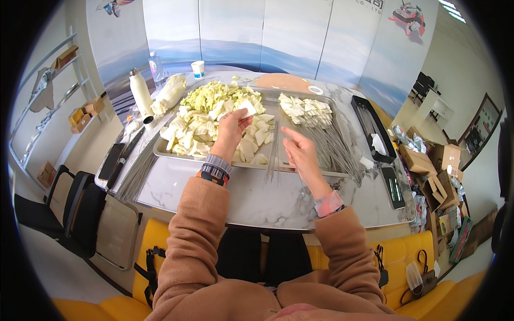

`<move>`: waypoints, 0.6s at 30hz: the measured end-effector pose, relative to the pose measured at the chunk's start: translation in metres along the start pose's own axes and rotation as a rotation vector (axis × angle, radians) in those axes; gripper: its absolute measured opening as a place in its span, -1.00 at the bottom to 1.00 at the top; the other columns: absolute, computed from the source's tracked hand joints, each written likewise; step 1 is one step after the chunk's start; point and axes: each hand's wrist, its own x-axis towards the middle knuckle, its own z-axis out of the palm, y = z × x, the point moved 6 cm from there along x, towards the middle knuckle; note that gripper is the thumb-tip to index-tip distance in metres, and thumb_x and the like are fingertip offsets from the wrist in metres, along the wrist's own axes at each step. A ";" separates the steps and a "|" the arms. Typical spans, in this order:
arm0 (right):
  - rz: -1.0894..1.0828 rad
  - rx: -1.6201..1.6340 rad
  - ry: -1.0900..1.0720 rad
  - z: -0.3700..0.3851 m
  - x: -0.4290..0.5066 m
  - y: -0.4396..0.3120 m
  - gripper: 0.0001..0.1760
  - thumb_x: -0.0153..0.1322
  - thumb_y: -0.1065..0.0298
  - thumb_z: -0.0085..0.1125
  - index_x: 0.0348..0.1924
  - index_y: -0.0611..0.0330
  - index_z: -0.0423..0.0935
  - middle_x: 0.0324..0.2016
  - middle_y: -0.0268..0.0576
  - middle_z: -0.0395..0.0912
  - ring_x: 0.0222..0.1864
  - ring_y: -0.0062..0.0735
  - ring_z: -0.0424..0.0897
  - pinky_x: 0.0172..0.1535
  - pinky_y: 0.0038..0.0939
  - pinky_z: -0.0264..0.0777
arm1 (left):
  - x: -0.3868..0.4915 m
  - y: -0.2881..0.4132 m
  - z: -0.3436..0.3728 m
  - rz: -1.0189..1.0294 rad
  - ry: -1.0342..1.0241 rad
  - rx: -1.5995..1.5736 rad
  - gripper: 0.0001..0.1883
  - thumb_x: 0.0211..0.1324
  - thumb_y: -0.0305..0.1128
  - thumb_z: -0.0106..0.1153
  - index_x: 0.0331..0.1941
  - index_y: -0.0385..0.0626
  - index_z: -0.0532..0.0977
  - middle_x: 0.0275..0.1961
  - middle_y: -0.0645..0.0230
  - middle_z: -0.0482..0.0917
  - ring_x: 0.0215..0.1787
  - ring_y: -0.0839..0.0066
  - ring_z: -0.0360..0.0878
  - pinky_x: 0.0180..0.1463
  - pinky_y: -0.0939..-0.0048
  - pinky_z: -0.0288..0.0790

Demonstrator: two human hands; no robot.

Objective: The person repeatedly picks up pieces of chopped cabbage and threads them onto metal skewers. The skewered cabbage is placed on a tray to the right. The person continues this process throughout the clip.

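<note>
My left hand (231, 130) pinches a white piece of napa cabbage stem (247, 108) between thumb and fingers, above the metal tray (188, 157). To its right is my right hand (301, 150), index finger stretched out and the other fingers curled. Whether a thin skewer sits in those fingers cannot be made out. Cut pale cabbage stems (192, 132) and yellow-green leaf pieces (219, 96) fill the tray's left side. At its right lie threaded cabbage pieces (307, 110) in a stack, with metal skewers (335, 148) fanning towards me. Several loose skewers (274, 156) lie between my hands.
Left on the table are a whole napa cabbage (170, 94), a white bottle (140, 92), a knife (125, 158) and a skewer bundle (138, 172). A black box (371, 128) and a phone (392, 188) lie right. A paper cup (198, 69) stands behind.
</note>
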 end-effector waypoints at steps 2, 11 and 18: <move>-0.003 0.007 -0.029 0.001 -0.003 0.000 -0.51 0.45 0.40 0.02 0.23 0.35 0.30 -0.68 -0.45 0.26 -0.70 -0.80 0.13 -0.68 -0.65 0.00 | 0.000 0.001 -0.001 -0.010 0.018 -0.018 -0.85 0.14 -0.50 0.11 -0.25 -0.36 0.48 -0.28 0.21 0.56 -0.29 0.43 0.55 -0.21 0.50 0.50; 0.054 -0.018 -0.121 0.008 -0.011 0.001 -0.56 0.47 0.45 -0.03 0.21 0.36 0.32 -0.68 -0.52 0.17 -0.70 -0.81 0.06 -0.66 -0.65 -0.04 | 0.003 0.002 -0.006 0.015 0.037 -0.095 -0.89 0.12 -0.50 0.16 -0.30 -0.29 0.49 -0.35 0.26 0.56 -0.36 0.46 0.54 -0.28 0.51 0.47; 0.004 -0.098 -0.158 0.009 -0.015 -0.004 -0.63 0.43 0.50 -0.01 0.10 0.37 0.45 -0.73 -0.55 0.21 -0.73 -0.82 0.11 -0.67 -0.64 0.00 | 0.005 0.004 -0.011 0.046 0.080 -0.105 -0.90 0.12 -0.50 0.16 -0.31 -0.27 0.47 -0.39 0.28 0.55 -0.39 0.47 0.54 -0.31 0.52 0.47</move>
